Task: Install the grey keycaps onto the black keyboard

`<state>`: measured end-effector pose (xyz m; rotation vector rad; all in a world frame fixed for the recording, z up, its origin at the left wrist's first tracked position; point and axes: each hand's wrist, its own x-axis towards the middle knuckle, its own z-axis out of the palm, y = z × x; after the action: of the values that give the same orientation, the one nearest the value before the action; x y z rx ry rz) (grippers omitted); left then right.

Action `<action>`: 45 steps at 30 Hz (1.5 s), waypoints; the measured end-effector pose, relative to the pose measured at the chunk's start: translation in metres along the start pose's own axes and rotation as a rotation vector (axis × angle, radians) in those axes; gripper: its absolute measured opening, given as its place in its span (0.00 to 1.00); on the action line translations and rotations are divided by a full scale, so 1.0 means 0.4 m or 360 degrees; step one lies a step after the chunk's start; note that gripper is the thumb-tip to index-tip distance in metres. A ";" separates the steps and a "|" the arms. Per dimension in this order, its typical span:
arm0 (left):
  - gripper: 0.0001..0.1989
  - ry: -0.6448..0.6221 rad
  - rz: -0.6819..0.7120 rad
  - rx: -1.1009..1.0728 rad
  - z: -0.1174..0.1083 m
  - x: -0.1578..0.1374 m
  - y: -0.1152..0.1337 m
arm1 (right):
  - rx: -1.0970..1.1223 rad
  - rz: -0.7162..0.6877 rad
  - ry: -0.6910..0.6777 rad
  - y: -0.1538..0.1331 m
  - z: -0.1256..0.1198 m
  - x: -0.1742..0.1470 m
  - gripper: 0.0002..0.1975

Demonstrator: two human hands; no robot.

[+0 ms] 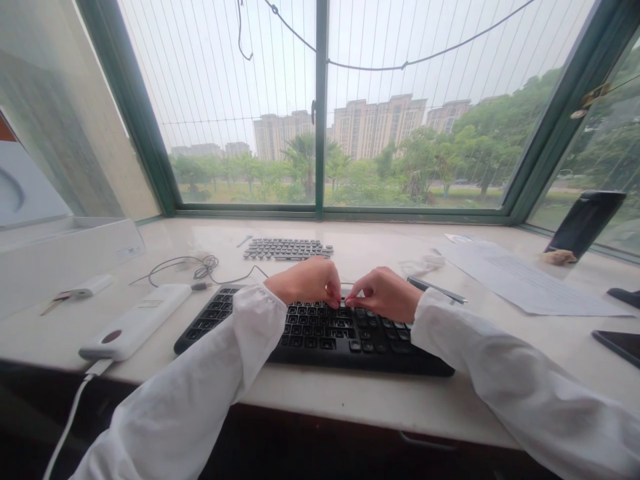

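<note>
A black keyboard (310, 357) lies in front of me on the white sill, its cable running off behind it. Bare key sockets show over its left and middle parts, while keycaps sit on part of its right side. My left hand (313, 280) is closed, fingertips down at the upper middle of the keyboard. Close against it, my right hand (387, 292) pinches thumb and finger at the same spot. Something small and pale shows between the fingertips, too small to name. Loose keycaps (287, 249) lie in rows behind the keyboard.
To the left are a white power bank (135, 321) with a cable, a small white device (93, 285) and a white box (70, 253). A pen (437, 290), paper sheets (525, 277), a propped phone (585, 223) and a dark flat device (620, 345) lie right. A window stands behind.
</note>
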<state>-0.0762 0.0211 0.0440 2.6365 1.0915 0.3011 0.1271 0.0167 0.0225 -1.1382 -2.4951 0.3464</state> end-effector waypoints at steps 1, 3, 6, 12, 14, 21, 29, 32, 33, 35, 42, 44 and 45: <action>0.04 0.0031 0.0021 -0.0016 -0.006 -0.002 -0.002 | 0.0029 0.0011 0.0048 0.000 -0.008 -0.001 0.10; 0.04 0.0121 0.0076 -0.0077 -0.021 -0.007 -0.008 | 0.0056 0.0035 0.0206 -0.001 -0.025 -0.003 0.13; 0.06 0.0237 0.0120 -0.0148 -0.039 -0.013 -0.018 | 0.0006 0.0044 0.0406 -0.004 -0.043 -0.006 0.15; 0.07 0.0160 0.0134 -0.0161 -0.037 -0.011 -0.021 | 0.0008 -0.0028 0.0236 -0.006 -0.033 -0.005 0.14; 0.07 0.0094 0.0141 -0.0142 -0.027 -0.007 -0.018 | 0.0011 -0.0029 0.0223 -0.005 -0.023 -0.003 0.14; 0.06 -0.0044 0.0094 0.0000 -0.015 -0.005 -0.015 | -0.0113 -0.0125 0.0048 0.001 0.012 0.001 0.09; 0.06 -0.0102 0.0109 0.0004 -0.019 -0.007 -0.019 | -0.0141 -0.0126 0.0084 0.010 0.017 0.005 0.09; 0.06 -0.0032 0.0128 -0.0035 -0.016 -0.006 -0.020 | -0.0107 -0.0144 0.0043 0.017 0.020 0.005 0.09; 0.06 -0.0050 0.0109 -0.0018 -0.015 -0.006 -0.019 | -0.0104 -0.0155 0.0030 0.019 0.021 0.005 0.09; 0.06 -0.0127 0.0090 0.0016 -0.014 -0.005 -0.017 | -0.0122 -0.0150 0.0103 0.018 0.022 0.005 0.09; 0.06 -0.0042 0.0112 -0.0001 -0.018 -0.006 -0.017 | -0.0176 -0.0147 0.0140 0.010 0.019 0.005 0.08; 0.06 -0.0129 0.0073 0.0049 -0.017 -0.007 -0.020 | -0.0151 -0.0128 0.0207 0.013 0.020 0.006 0.09; 0.06 -0.0145 0.0075 0.0066 -0.017 -0.008 -0.022 | -0.0130 -0.0120 0.0180 0.016 0.021 0.006 0.09</action>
<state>-0.0862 0.0260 0.0474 2.6866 1.0186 0.1678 0.1263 0.0219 0.0132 -1.0605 -2.4645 0.1562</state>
